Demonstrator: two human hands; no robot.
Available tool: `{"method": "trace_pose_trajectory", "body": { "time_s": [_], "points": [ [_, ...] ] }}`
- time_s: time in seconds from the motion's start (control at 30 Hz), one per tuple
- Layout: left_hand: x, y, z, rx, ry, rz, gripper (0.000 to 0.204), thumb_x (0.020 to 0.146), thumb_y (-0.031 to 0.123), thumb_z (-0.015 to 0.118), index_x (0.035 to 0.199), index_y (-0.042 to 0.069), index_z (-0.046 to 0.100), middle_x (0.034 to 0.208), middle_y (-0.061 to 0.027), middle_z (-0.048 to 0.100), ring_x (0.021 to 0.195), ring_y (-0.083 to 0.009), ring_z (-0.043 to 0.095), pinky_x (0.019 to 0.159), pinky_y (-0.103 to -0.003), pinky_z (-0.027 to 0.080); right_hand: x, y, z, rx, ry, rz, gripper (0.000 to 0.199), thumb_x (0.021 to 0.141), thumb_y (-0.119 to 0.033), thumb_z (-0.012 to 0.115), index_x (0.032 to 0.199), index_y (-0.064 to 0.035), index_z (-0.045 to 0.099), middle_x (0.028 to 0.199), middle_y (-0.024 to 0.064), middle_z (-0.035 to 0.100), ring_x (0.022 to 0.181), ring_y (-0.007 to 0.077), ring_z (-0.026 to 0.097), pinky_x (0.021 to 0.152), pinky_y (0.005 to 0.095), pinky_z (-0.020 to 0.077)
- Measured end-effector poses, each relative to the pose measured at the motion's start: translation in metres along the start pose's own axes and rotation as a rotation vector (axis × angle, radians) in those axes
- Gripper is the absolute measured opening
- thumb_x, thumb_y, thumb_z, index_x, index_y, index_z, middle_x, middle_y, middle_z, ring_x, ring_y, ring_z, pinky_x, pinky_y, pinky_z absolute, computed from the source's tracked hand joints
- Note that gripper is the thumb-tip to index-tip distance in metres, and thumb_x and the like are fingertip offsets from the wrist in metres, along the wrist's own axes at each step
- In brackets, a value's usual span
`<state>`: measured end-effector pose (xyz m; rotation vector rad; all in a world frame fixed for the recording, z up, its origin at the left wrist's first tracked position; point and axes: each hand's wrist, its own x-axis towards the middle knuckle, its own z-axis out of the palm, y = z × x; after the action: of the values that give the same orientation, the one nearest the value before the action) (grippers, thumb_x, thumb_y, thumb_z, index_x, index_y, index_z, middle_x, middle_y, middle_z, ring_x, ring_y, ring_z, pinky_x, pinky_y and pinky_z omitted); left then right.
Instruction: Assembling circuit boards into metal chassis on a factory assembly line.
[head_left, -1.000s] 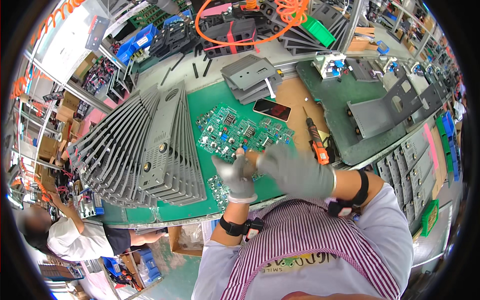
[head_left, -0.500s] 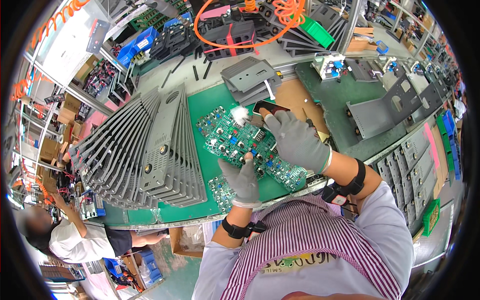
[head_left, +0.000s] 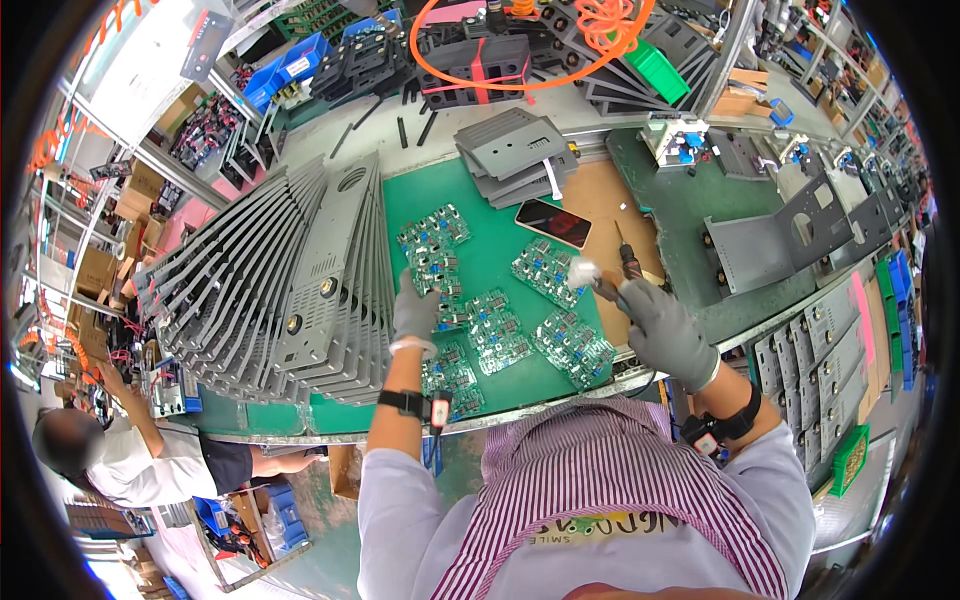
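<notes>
A: What lies under the left hand (head_left: 415,312)?

B: A green printed circuit board (head_left: 441,312) with small blue components, flat on the green mat-covered surface (head_left: 480,200). The grey knit-gloved hand rests palm down at the board's left edge, fingers spread and flat on it, clamped on nothing.

A: And the right hand (head_left: 664,332)?

B: Also in a grey knit glove, curled together around the dark handle of a slim tool (head_left: 606,290). The tool's tip carries a small white wad (head_left: 580,272), soft and crumpled in look, which sits just above another green board (head_left: 547,268).

A: How many boards are there?

B: About 7 that I can count, all green and rectangular, studded with blue and dark parts, scattered at angles across the middle of the mat between the 2 hands.

A: What else is near?

B: A fanned stack of grey ribbed metal plates (head_left: 290,290), long and matte, lies just left of the left hand. A flat black phone (head_left: 552,222) with a glossy screen lies beyond the boards, partly on a brown cardboard sheet (head_left: 600,200). A screwdriver with an orange handle (head_left: 628,262) lies on that sheet, near the right hand. Behind the phone sits a pile of grey folded metal covers (head_left: 515,150).
</notes>
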<state>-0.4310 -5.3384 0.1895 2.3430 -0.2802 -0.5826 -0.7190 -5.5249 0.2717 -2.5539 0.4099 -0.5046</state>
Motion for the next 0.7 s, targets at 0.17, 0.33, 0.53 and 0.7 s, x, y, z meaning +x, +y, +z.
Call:
{"method": "trace_pose_trajectory", "body": {
  "time_s": [0.17, 0.33, 0.53, 0.7],
  "points": [
    [0.078, -0.017, 0.006, 0.233, -0.187, 0.366, 0.070, 0.076, 0.022, 0.065, 0.135, 0.007, 0.030, 0.121, -0.0215, 0.051, 0.097, -0.0301, 0.058, 0.080, -0.036, 0.046, -0.023, 0.012, 0.003, 0.027, -0.041, 0.195, 0.035, 0.064, 0.003, 0.046, 0.099, -0.0033, 0.045, 0.089, 0.0176, 0.051, 0.078, 0.0409, 0.052, 0.067, 0.0465, 0.0430],
    [0.117, 0.014, 0.024, 0.341, -0.394, 0.437, 0.070, 0.079, 0.026, 0.063, 0.138, 0.012, 0.029, 0.126, -0.0170, 0.049, 0.111, -0.0310, 0.051, 0.092, -0.037, 0.041, -0.043, 0.031, 0.001, -0.020, 0.048, 0.321, 0.033, 0.064, 0.001, 0.045, 0.097, -0.0022, 0.044, 0.088, 0.0180, 0.051, 0.079, 0.0419, 0.051, 0.067, 0.0467, 0.0432],
    [0.129, 0.050, 0.033, 0.789, -0.584, 0.336, 0.068, 0.080, 0.024, 0.060, 0.139, 0.017, 0.028, 0.128, -0.0186, 0.046, 0.119, -0.0284, 0.045, 0.096, -0.035, 0.039, -0.045, 0.036, 0.003, 0.028, 0.045, 0.421, 0.032, 0.064, -0.001, 0.045, 0.096, -0.0021, 0.044, 0.084, 0.0193, 0.048, 0.077, 0.0432, 0.049, 0.065, 0.0482, 0.0403],
    [0.142, 0.039, 0.055, 1.147, -0.429, 0.622, 0.068, 0.077, 0.038, 0.060, 0.135, 0.013, 0.035, 0.112, -0.0149, 0.058, 0.093, -0.0298, 0.059, 0.082, -0.042, 0.046, -0.035, 0.040, 0.009, 0.030, 0.044, 0.527, 0.032, 0.064, -0.001, 0.046, 0.096, -0.0011, 0.044, 0.085, 0.0202, 0.048, 0.080, 0.0428, 0.048, 0.068, 0.0475, 0.0403]
  ]
}}
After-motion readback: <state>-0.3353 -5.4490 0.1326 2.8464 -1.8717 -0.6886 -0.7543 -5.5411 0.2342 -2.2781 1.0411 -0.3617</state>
